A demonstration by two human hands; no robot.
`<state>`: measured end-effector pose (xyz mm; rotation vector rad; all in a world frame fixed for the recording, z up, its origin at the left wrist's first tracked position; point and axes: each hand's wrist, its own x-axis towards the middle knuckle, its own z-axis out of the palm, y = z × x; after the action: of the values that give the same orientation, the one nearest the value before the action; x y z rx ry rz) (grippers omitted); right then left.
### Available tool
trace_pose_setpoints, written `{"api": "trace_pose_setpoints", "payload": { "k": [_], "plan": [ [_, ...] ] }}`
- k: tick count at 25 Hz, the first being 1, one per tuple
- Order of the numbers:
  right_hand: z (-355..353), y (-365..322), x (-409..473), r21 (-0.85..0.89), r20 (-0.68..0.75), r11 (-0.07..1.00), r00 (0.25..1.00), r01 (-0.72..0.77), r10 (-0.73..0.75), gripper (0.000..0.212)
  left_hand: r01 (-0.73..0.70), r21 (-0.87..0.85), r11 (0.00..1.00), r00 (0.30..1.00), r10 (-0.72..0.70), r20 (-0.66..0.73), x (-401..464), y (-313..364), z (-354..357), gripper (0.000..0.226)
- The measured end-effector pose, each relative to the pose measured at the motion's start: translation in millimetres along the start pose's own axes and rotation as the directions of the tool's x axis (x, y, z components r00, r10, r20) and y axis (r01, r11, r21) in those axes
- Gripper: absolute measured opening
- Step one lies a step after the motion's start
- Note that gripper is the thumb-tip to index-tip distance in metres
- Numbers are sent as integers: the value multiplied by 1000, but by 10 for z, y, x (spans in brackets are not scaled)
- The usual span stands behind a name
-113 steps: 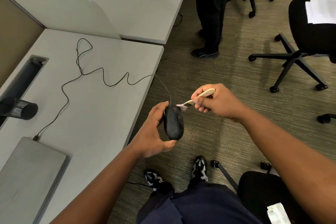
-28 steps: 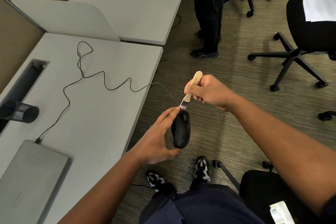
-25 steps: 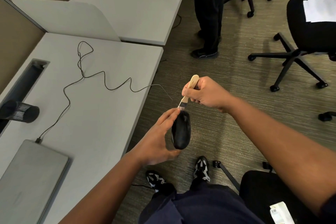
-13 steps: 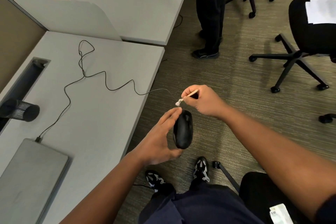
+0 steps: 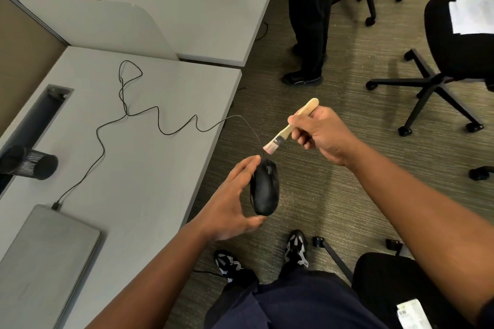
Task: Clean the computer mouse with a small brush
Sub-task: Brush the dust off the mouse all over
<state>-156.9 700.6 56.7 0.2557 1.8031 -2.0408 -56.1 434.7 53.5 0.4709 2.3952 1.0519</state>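
- Mouse, black, wired, is being held in the air over the carpet just off the desk edge, buttons and wheel facing up toward the camera.
- Left hand is gripping it by the sides: fingers along the left flank, thumb under the rear end.
- Right hand is pinching the small brush by its pale wooden handle, fingers curled round it.
- Bristles are hovering just above the mouse's front end, near where the cable enters; contact is not showing, a small gap seems to be there.
- Cable is trailing from the mouse nose back across the desk in loose loops to the closed laptop.
- Handling, my guess: the mouse is looking light, rigid, smooth plastic, so a bit slippery; side grip is working, keeping the top clear for brushing.
- Wheel and button seams are likely needing the bristle tips; cable tug could be twisting the mouse in the hand.
- Brush is looking light, stiff handle, soft bristles; a hold near the ferrule is giving control.
- Writing: none readable on mouse, brush or laptop; a white label on the chair at lower right has print too small to read.
- Papers on the far chair are too blurred to read.
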Motion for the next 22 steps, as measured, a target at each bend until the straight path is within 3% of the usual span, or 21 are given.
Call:
{"api": "trace_pose_setpoints", "payload": {
  "k": [4,10,18,22],
  "plan": [
    [110,62,13,-192,23,981,1000,-3,8,12,-9,-5,1000,1000,9,7,4,20,-8,125],
    [229,121,43,-317,34,948,999,23,-13,13,-16,9,1000,1000,16,18,-15,23,0,124],
    [295,284,98,-452,0,882,989,132,-148,11,-6,-11,1000,1000,6,5,-9,24,19,123],
    [284,322,123,-490,-98,863,975,126,-198,4,-1,-5,1000,1000,1,2,-3,8,20,123]
  ]
}}
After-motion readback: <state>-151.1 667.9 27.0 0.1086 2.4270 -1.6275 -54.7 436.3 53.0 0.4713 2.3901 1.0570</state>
